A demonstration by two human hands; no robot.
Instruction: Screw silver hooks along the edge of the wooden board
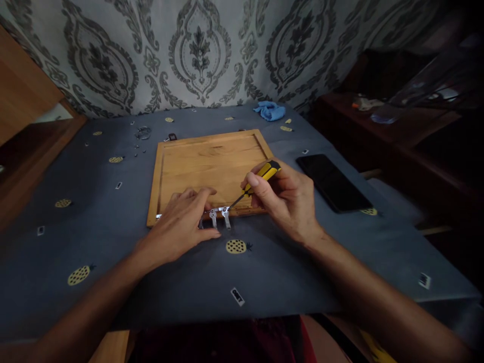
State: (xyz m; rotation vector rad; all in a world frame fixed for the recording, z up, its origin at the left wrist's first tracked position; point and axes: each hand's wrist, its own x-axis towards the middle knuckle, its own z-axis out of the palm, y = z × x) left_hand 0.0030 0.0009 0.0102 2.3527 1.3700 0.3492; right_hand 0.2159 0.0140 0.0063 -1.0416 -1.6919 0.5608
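In my right hand (289, 199) is a yellow-and-black screwdriver (267, 170), its handle pinched between thumb and fingers. The thin shaft slants down to the left, with its tip at a small silver metal tab (227, 220) on the near edge of a framed wooden panel (207, 164). Just left of it sits a similar metal tab (214, 220). My left hand (179, 224) rests over the panel's near edge, thumb and forefinger spread on either side of the tabs. Its other fingertips are partly hidden, and whether they press on the metal I cannot tell.
A black phone (335, 182) lies right of the panel. Behind it is a crumpled blue cloth (269, 111). Small metal rings (143, 132) and tiny loose bits lie at the back left. The blue tablecloth (94, 222) has a pineapple pattern. A patterned curtain (200, 50) hangs behind.
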